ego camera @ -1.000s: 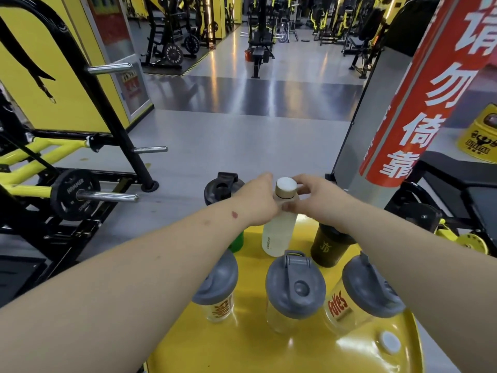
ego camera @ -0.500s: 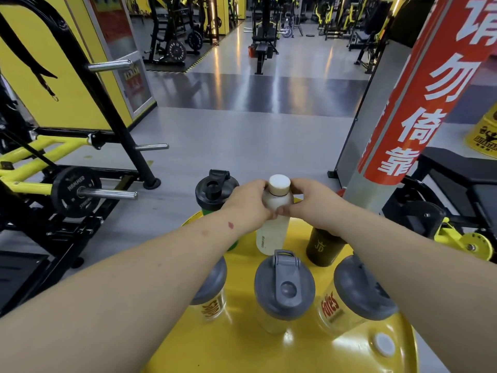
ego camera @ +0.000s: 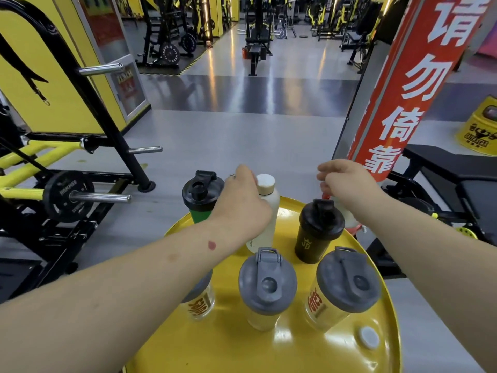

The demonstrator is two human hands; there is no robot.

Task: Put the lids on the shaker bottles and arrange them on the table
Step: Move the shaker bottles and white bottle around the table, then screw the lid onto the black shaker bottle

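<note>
Here, at the centre of the frame, the left hand (ego camera: 242, 208) wraps around the white cylindrical bottle with a pale round cap (ego camera: 265, 200), which stands upright on the round yellow metal table (ego camera: 309, 351). The right hand (ego camera: 347, 184), fingers loosely curled and holding nothing, hovers above the black lidded shaker bottle (ego camera: 317, 232). A green shaker with a black lid (ego camera: 200, 195) stands left of centre; three grey-lidded clear shakers (ego camera: 267, 289) line the lower frame.

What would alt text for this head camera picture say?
Two bare arms reach over a round yellow table holding six lidded bottles; the left hand grips a white bottle while the right hand hovers beyond a black shaker. Gym machines stand behind.
</note>
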